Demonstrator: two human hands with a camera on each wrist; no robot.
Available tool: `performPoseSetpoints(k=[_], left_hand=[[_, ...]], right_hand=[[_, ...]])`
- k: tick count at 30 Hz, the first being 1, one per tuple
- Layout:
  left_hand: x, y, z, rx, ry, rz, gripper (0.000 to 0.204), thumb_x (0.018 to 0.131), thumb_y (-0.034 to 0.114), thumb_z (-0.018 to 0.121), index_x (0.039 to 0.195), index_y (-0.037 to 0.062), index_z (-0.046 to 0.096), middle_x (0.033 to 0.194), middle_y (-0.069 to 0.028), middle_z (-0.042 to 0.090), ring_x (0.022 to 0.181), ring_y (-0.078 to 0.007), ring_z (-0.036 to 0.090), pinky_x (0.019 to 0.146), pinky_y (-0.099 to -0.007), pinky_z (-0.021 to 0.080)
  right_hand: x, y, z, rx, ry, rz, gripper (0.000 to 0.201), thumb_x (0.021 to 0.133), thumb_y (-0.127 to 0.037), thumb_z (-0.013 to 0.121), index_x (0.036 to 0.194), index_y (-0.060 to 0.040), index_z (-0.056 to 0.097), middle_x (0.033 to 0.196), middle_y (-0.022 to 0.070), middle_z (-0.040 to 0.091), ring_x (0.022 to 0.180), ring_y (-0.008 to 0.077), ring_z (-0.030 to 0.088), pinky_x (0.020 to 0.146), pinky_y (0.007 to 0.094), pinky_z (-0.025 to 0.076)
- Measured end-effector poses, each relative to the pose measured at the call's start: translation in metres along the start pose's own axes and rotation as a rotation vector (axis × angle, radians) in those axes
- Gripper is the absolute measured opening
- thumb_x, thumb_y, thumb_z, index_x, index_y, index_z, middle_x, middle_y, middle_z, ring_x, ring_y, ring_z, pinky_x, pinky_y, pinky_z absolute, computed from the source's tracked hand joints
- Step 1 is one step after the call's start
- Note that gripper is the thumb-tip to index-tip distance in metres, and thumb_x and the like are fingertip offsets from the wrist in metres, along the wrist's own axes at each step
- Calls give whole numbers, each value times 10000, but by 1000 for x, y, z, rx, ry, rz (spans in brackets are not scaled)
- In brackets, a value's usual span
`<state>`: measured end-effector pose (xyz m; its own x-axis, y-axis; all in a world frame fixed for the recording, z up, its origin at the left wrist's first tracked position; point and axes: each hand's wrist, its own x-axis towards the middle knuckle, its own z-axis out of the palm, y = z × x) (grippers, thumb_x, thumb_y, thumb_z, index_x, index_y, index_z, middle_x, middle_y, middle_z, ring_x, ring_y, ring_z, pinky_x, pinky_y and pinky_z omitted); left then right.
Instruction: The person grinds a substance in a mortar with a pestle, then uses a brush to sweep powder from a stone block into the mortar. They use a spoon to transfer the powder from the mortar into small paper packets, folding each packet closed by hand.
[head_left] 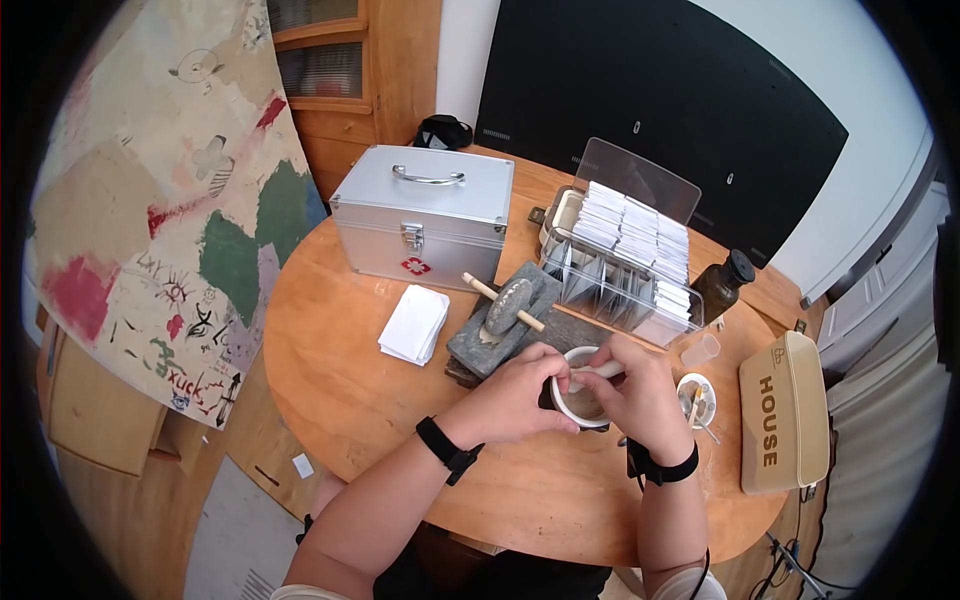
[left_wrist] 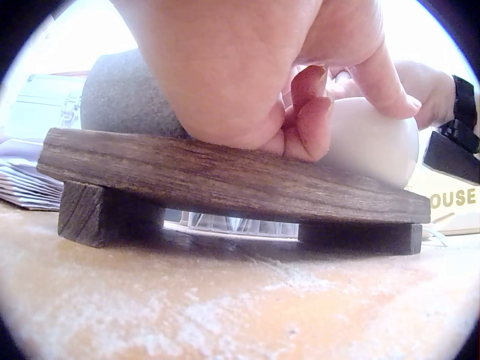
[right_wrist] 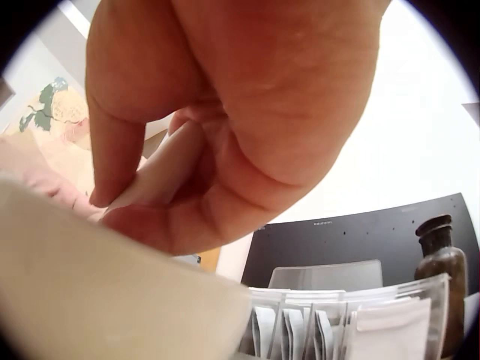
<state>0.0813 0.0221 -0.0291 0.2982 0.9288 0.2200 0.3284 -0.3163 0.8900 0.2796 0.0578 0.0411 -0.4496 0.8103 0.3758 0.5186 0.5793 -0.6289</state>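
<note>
Several right fingers (right_wrist: 157,229) curled round pestle (right_wrist: 163,169), left hand (head_left: 512,397) gripping bowl (left_wrist: 375,146)

Bowl (left_wrist: 375,142) & pestle (right_wrist: 166,169) off-white. Board (left_wrist: 225,176) dk. brown w/ streaky grain. Table (head_left: 330,400) lt. orange-brown, w/ whitish smudges. Stone wheel (head_left: 510,305) mottled gray, rod (head_left: 535,322) pale tan. Case (head_left: 420,230) silver w/ red-&-white cross badge. Packets (head_left: 630,230) white. Screen (head_left: 650,100) & wristbands (head_left: 450,455) blk. Bottle (right_wrist: 442,281) dk. brown. Bin (head_left: 785,420) cream-tan w/ brown "HOUSE" lettering. Painted sheet (head_left: 145,200) cream/beige w/ green, pink & red patches, blk. scribbles.
</note>
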Motion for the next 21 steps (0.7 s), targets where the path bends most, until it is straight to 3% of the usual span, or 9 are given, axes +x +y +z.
performPoseSetpoints(k=[2, 3, 5, 6, 8, 11, 15, 17, 21], left_hand=[[0, -1, 1, -7, 11, 3, 475, 707, 191, 961, 997, 80, 601, 1138, -64, 525, 869, -175, 564, 768, -315, 508], [0, -1, 1, -7, 3, 2, 477, 707, 189, 961, 996, 79, 599, 1136, -63, 523, 874, -174, 566, 769, -314, 508], [0, -1, 0, -7, -4, 1, 478, 707, 186, 962, 996, 78, 596, 1135, -62, 521, 879, -173, 568, 770, -312, 508], [0, 0, 0, 1, -10, 0, 477, 707, 184, 961, 994, 76, 596, 1133, -60, 519, 886, -173, 571, 773, -310, 509], [0, 1, -1, 9, -14, -1, 477, 707, 182, 961, 993, 74, 595, 1130, -59, 516, 894, -174, 574, 777, -309, 510], [0, 1, -1, -1, -24, -13, 471, 710, 180, 959, 989, 77, 595, 1126, -56, 514, 893, -175, 570, 780, -307, 510], [0, 0, 0, -2, -7, 4, 467, 708, 175, 958, 985, 84, 593, 1127, -51, 515, 888, -175, 563, 782, -310, 509], [0, 1, -1, 8, -8, 2, 468, 707, 174, 958, 985, 85, 591, 1128, -51, 515, 888, -176, 563, 782, -312, 509], [0, 0, -1, -3, -11, 12, 473, 705, 180, 959, 987, 83, 591, 1128, -51, 514, 898, -181, 567, 788, -317, 509]], right_hand=[[-1, -2, -10, 59, -198, 89, 209, 815, -54, 838, 860, -12, 639, 708, 135, 690, 644, 238, 701, 601, 336, 541], [-1, 1, -16, 59, -199, 88, 209, 815, -54, 838, 860, -12, 639, 708, 135, 690, 644, 238, 701, 601, 336, 541], [-2, 7, -25, -33, -233, 252, 219, 811, -57, 845, 866, -14, 637, 711, 135, 688, 651, 238, 702, 606, 341, 543], [-1, 8, -23, -33, -233, 252, 219, 811, -57, 845, 866, -14, 637, 711, 135, 688, 651, 238, 702, 606, 341, 543], [0, 11, -17, -115, -10, 190, 214, 819, -65, 843, 856, -20, 637, 718, 129, 696, 638, 232, 694, 593, 330, 534], [2, 7, -3, -13, 18, 48, 216, 825, -77, 842, 833, -20, 634, 716, 132, 695, 617, 237, 686, 571, 325, 523], [1, -1, -12, 14, -144, 84, 221, 829, -86, 842, 838, -16, 633, 697, 136, 678, 611, 240, 680, 572, 331, 524], [0, 4, -19, -30, -212, 222, 222, 831, -84, 841, 863, -16, 632, 699, 136, 676, 621, 234, 682, 582, 335, 527], [1, 11, -11, -134, -38, 224, 224, 833, -92, 841, 873, -18, 634, 707, 130, 685, 623, 223, 679, 584, 333, 527]])
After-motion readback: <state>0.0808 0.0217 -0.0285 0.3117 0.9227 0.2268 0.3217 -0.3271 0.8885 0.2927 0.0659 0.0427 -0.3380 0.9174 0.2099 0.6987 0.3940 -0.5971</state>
